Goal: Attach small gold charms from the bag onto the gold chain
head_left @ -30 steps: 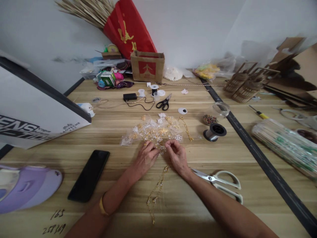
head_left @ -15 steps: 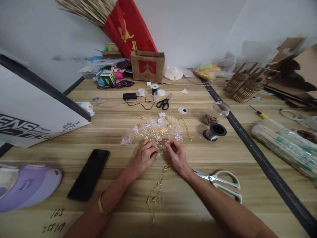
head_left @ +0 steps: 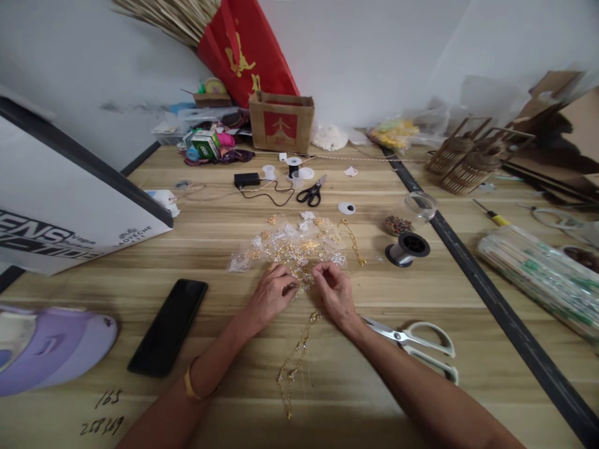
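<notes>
The gold chain (head_left: 294, 365) lies on the wooden worktop (head_left: 374, 405) near the middle of its near edge. Its far end is taken up between the two hands and the rest trails back in a loose, kinked line toward the person. The left hand (head_left: 271, 296) and right hand (head_left: 333, 293) sit knuckles up with fingers curled. Thumb and forefinger of each seem pinched on the chain's top end or a small piece there, but the exact grip is too small to make out.

The likely trouble is tangling. The held end touches the heap of gold and silver filigree ornaments (head_left: 290, 246) in crinkled clear bags, so a link could snag on one and drag the heap. A loosened pinch could drop a tiny part among look-alike pieces, and the right forearm lies over the blades of the white-handled scissors (head_left: 416, 343).

The chain is fine, glinting metal with small dangling bits. The worktop is pale, matte, striped timber. A spool of silvery wire (head_left: 406, 248) stands toward the right, and a flat, glossy black phone (head_left: 168, 326) lies to the left.
</notes>
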The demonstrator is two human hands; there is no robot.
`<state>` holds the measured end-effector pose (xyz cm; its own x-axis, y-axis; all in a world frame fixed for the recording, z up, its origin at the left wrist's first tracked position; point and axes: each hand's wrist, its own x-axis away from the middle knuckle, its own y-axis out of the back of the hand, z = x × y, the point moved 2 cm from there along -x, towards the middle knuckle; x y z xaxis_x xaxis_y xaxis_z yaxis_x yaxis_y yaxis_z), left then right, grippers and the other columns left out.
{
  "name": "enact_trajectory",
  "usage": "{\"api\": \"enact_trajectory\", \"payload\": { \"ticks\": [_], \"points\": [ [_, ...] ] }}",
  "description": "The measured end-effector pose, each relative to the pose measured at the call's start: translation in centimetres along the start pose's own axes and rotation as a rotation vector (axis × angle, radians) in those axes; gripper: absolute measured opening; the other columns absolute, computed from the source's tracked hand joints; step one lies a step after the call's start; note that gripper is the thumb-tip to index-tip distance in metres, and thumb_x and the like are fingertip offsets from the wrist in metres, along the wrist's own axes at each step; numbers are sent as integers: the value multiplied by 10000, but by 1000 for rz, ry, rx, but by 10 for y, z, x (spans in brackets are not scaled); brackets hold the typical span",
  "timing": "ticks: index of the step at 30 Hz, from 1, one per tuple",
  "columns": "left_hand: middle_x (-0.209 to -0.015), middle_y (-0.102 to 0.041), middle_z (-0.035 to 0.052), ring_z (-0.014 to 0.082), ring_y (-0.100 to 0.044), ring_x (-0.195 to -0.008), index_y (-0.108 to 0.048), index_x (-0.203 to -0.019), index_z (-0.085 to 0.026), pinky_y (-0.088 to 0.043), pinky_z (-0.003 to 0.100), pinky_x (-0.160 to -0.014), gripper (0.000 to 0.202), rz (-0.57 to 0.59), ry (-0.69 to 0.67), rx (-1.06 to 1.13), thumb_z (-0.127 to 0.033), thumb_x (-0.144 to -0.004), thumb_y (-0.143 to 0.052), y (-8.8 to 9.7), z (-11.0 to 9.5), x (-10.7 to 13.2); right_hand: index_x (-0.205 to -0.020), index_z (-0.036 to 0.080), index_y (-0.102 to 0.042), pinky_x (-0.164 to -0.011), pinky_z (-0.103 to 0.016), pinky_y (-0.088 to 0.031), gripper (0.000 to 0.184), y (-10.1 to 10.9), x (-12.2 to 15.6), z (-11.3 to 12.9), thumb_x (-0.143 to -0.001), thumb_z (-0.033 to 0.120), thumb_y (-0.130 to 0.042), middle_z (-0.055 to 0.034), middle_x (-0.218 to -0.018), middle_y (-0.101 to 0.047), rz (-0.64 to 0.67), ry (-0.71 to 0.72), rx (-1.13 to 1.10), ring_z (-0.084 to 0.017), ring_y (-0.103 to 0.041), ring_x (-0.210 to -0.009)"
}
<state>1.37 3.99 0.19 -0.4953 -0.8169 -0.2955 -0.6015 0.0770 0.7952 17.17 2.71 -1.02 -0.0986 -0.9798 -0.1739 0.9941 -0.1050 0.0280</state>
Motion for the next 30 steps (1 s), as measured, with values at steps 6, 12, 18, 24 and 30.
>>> {"api": "enact_trajectory", "payload": {
  "ticks": [6,12,18,24,30],
  "points": [
    [-780,-565,49,194,-500,-851,-669,-783,-164,-446,349,-791,145,2,-93,-23,-169,-849,-539,-1,-5,0,-778,179,-561,-625,-252,-405,161,0,0,-4,-816,335,-566,2,-692,-547,-5,4,5,-141,-499,-663],
    [-767,-547,48,196,-503,-838,-651,-791,-160,-451,367,-782,153,18,-119,-99,-167,-863,-516,-3,-5,1,-774,181,-560,-609,-248,-399,151,-1,0,-4,-813,326,-571,4,-687,-542,-16,1,-2,-135,-489,-648],
    [-781,-556,48,187,-511,-834,-624,-782,-148,-451,376,-819,158,40,-120,-115,-143,-869,-492,-5,-6,1,-778,178,-568,-595,-244,-387,143,-1,0,-3,-811,317,-573,6,-685,-537,-8,-6,0,-131,-477,-637],
    [-773,-567,53,201,-501,-860,-615,-761,-155,-456,374,-814,124,-23,-123,-110,-145,-845,-525,-5,-5,0,-789,176,-566,-611,-245,-392,120,-1,1,-4,-820,293,-564,3,-700,-542,3,0,5,-132,-490,-655],
    [-766,-573,58,199,-510,-848,-609,-746,-146,-457,377,-823,131,-2,-127,-145,-136,-839,-518,-4,-6,1,-782,174,-559,-604,-239,-390,132,-1,1,-4,-825,299,-561,8,-691,-533,6,6,7,-128,-483,-645]
  ]
}}
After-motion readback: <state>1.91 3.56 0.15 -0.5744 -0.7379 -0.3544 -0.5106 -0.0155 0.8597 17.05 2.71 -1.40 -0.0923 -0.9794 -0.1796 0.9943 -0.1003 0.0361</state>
